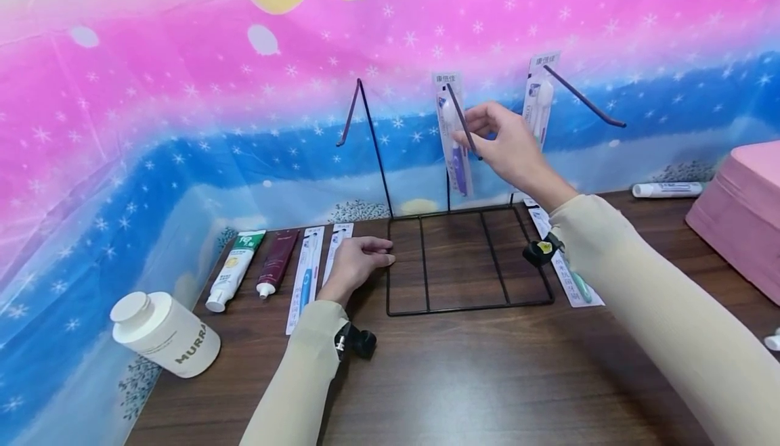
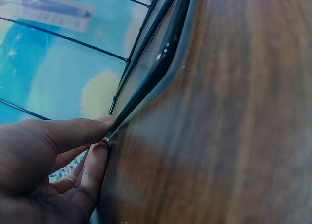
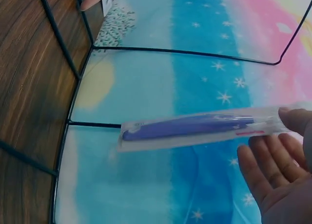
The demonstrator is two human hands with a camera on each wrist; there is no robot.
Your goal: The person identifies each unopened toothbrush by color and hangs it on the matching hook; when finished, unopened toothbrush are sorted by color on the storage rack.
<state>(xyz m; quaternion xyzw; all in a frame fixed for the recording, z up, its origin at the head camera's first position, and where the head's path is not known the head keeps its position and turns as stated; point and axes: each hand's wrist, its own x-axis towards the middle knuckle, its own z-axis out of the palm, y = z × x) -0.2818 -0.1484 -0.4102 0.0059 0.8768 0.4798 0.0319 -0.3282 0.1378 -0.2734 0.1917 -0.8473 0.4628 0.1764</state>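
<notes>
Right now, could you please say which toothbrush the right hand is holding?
The purple-handled toothbrush at the rack's middle hook: the right hand pinches it. Another toothbrush hangs at the right hook; the others lie on the table.

Reading the clock from the middle of your head view, you have a white bottle lettered "MURRA" at 8 o'clock. Beyond it, between 8 and 9, a white tube with a green end and a dark red tube lie side by side, caps towards you. At 3, another white tube lies just beside a pink case. The brown table spreads to your 6; a pink-and-blue snowflake cloth hangs across your 12.
</notes>
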